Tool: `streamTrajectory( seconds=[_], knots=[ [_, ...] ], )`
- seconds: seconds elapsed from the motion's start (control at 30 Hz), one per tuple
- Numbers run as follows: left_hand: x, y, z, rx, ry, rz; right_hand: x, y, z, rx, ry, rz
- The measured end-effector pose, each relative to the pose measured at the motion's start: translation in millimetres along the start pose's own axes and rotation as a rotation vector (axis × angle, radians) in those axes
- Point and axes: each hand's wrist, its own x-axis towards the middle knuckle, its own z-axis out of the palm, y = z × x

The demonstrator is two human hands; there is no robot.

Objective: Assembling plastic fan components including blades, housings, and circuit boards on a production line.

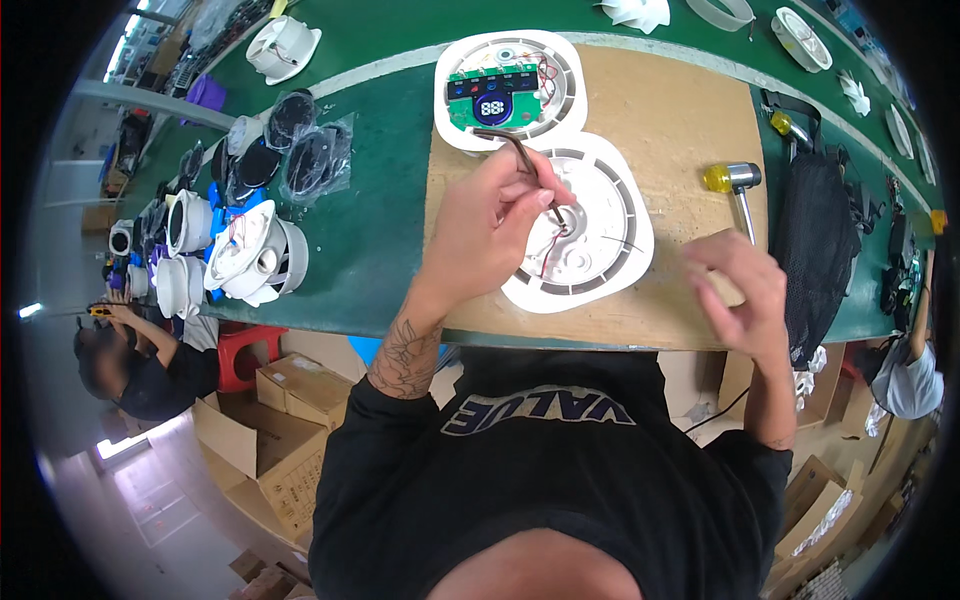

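Observation:
My left hand (482, 225) is closed around a dark pair of tweezers (522, 158). Their tips point down at the middle of a white plastic housing (627, 262), where a thin red wire (546, 262) and a short dark wire show. Just to the right of this housing hovers my right hand (742, 290), its fingers bent, thumb apart, with nothing visible between them. Touching the housing's far side is a second white housing (572, 100) with a green circuit board (488, 97) and display.
Both housings lie on a cardboard sheet (660, 110) over the green bench. A yellow-tipped mallet (735, 178) and a black mesh bag (820, 220) lie right. White fan housings (255, 255) and bagged black discs (318, 160) crowd the left. Other people (150, 370) work at both sides.

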Motion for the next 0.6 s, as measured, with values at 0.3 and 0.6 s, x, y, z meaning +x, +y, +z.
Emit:
streamTrajectory(
  seconds=[0.3,0.6],
  knots=[
    [7,0,2,0.040,0.017,0.020,-60,66,-3,-0.645,0.132,0.738],
    [5,-2,3,0.158,-0.046,0.116,-58,80,-2,-0.604,0.061,0.777]
  ],
)
